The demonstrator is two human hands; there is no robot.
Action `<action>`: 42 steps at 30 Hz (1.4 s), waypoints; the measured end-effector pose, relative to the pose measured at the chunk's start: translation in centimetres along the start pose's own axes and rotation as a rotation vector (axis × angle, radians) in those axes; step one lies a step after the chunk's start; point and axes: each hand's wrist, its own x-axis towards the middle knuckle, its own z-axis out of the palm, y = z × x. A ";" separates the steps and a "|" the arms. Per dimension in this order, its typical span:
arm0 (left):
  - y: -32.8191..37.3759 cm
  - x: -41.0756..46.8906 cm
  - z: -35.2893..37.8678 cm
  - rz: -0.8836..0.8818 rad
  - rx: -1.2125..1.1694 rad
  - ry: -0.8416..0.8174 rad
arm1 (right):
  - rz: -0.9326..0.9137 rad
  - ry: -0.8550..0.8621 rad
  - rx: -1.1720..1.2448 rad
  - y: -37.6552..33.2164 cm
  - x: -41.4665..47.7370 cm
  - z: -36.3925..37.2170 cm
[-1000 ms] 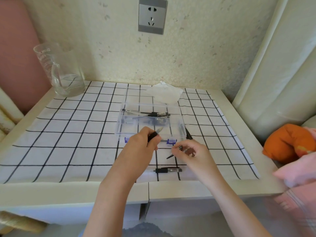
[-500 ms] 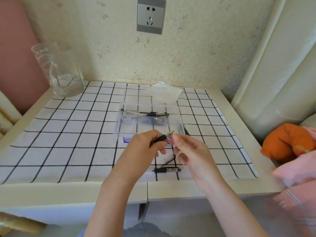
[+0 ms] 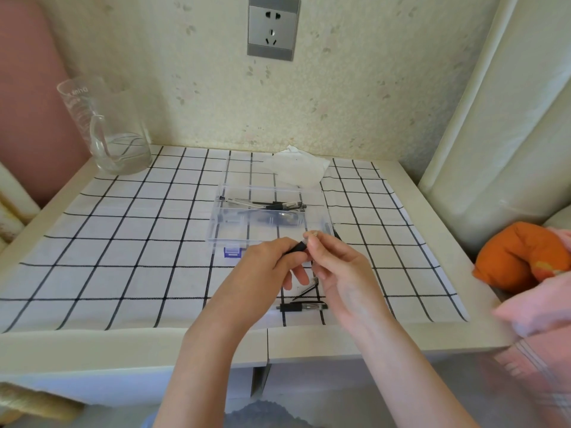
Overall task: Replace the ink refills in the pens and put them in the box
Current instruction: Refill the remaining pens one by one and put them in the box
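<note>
Already both hands met over the checked cloth, just in front of the clear plastic box (image 3: 216, 225). Left hand (image 3: 265, 273) pinched the black-gripped pen barrel (image 3: 297, 249), its long axis running up and right toward the right hand (image 3: 340, 270), whose fingertips (image 3: 312, 240) pinched the tip end. Several finished pens (image 3: 272, 206) lay lengthwise along the box's far side. Another clear pen (image 3: 304, 306) and a thin dark refill (image 3: 306, 290) lay on the cloth beneath the hands, nearer the right.

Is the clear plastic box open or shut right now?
Open. The clear box has no lid over it; its pens lie uncovered inside, and its blue latch hangs free at the front.
</note>
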 end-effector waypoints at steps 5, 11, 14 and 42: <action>-0.1 0.1 0.0 -0.007 0.007 0.020 | 0.035 -0.081 0.059 -0.1 0.3 -0.1; 0.0 0.1 0.0 0.000 0.029 0.022 | 0.038 -0.046 0.033 -0.3 0.5 -0.1; -0.1 0.2 0.0 -0.003 0.031 0.034 | 0.049 -0.053 0.054 -0.3 0.7 -0.1; 0.0 0.5 0.0 0.022 -0.103 0.217 | 0.055 0.012 -0.015 -0.6 0.3 0.3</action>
